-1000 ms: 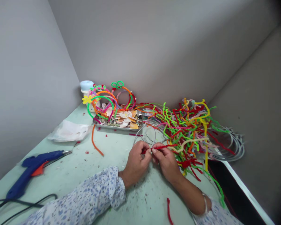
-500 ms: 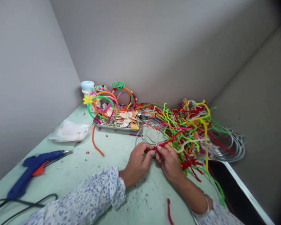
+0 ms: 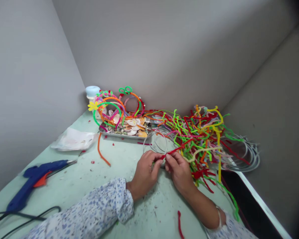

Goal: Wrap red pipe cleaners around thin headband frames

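Observation:
At the middle of the table, my left hand (image 3: pixel 146 171) and my right hand (image 3: pixel 181 173) meet, thumbs and fingers closed in a pinch. Between them runs a red pipe cleaner (image 3: pixel 175 150), its free end slanting up to the right past my right fingers. Both hands grip it a short way apart. A thin grey wire hoop (image 3: pixel 144 141) rises just beyond my fingertips; whether they also hold it is hidden. Close to my right hand lies a tangled heap of coloured pipe cleaners (image 3: pixel 189 129).
A metal tray (image 3: pixel 119 135) of shells stands at the back, with decorated pipe-cleaner headbands (image 3: pixel 114 99) over it. At left are a blue glue gun (image 3: pixel 43 169) with its cord and a plastic bag (image 3: pixel 76 139). Coiled wire (image 3: pixel 254 156) and a black phone-like slab (image 3: pixel 244 196) lie right.
My fingers have shifted slightly on the red pipe cleaner, which now shows as a longer straight line between and beyond them. The wire hoop has moved a little to the left.

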`<state>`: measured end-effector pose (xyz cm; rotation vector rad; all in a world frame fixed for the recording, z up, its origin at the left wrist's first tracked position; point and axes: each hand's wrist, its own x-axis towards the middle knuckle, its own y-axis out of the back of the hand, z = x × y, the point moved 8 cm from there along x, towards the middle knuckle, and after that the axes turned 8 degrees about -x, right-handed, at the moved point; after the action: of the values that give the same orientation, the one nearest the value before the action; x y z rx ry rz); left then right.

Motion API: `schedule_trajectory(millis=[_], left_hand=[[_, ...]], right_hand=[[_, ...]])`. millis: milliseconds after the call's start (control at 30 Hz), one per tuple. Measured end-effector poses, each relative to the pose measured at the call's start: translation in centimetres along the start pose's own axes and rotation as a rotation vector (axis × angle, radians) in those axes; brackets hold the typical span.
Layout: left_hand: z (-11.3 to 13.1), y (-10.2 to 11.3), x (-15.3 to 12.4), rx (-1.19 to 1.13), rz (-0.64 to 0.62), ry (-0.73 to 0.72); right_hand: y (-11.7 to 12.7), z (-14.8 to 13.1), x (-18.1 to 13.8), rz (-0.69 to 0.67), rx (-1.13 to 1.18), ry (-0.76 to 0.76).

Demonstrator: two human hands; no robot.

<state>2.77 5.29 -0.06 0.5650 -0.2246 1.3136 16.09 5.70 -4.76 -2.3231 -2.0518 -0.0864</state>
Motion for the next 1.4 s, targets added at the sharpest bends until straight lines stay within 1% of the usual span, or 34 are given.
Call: schedule_trajectory(millis=[67, 167, 267, 400, 467, 667, 933, 1167, 1400], left_hand=[[0.4, 0.1, 0.0, 0.007, 0.004, -0.022], [0.9, 0.1, -0.1, 0.008, 0.007, -0.047], [0.7, 0.1, -0.1, 0.011, 0.012, -0.028], [0.4, 0.1, -0.1, 0.006, 0.015, -0.018], [0.3, 0.0, -0.1, 0.001, 0.016, -0.017], [0.2, 0.0, -0.1, 0.007, 0.028, -0.010], [0.1, 0.1, 0.0, 0.021, 0.036, -0.015], [0.0, 0.1, 0.1, 0.038, 0.037, -0.012], [0.3, 0.2, 0.1, 0.059, 0.036, -0.019]], right_hand=[[0.2, -0.8, -0.3, 0.028, -0.063, 0.060], [0.5, -2.3, -0.8, 0.094, -0.129, 0.198], [0.7, -3.3, -1.3, 0.157, -0.202, 0.329], [0.6, -4.2, -1.9, 0.181, -0.315, 0.476], [0.4, -4.5, -2.0, 0.178, -0.368, 0.511], [0.4, -4.5, -1.7, 0.195, -0.431, 0.471], [0.5, -4.0, -1.4, 0.194, -0.442, 0.396], [0.7, -4.3, -1.5, 0.244, -0.464, 0.415], [0.6, -4.6, -1.6, 0.249, -0.510, 0.418]])
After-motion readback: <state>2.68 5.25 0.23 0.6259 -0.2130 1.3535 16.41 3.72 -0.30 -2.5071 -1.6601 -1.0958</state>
